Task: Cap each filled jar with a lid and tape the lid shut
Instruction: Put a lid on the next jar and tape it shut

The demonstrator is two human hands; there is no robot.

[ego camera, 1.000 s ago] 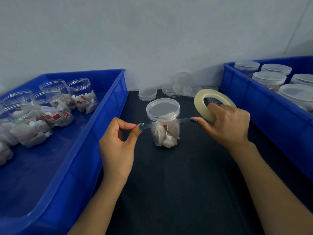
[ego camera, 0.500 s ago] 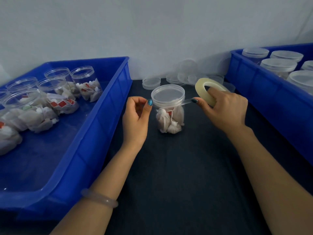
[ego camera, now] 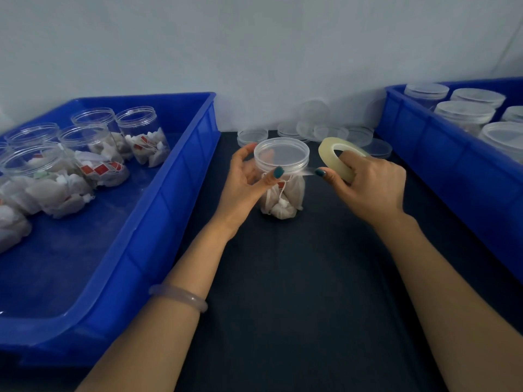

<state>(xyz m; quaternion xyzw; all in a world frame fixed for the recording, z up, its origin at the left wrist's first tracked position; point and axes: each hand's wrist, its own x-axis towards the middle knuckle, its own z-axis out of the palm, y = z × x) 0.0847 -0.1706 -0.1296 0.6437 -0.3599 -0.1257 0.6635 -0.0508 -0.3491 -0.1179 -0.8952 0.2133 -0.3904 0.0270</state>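
Capped jar at frame centre, tape strip drawn across to its lid rim.

The jar (ego camera: pixel 283 199), filled with white sachets, stands upright on the dark tabletop (ego camera: pixel 297 278) with its clear lid (ego camera: pixel 281 154) seated on top. The left hand (ego camera: pixel 246 182) is clamped round the jar's upper part, thumb tip against the lid rim and fingers curled behind. The right hand (ego camera: pixel 370 188) is closed on the tape roll (ego camera: pixel 325 154), held just right of the jar. A short tape strip (ego camera: pixel 308 171) spans from roll to lid rim. The left bin (ego camera: pixel 169 199) holds open jars (ego camera: pixel 141 131), and the right bin (ego camera: pixel 438 154) holds capped jars (ego camera: pixel 464 111). Loose lids (ego camera: pixel 311 131) lie behind the jar, by the wall. A pale bracelet (ego camera: pixel 181 297) sits on the left wrist.
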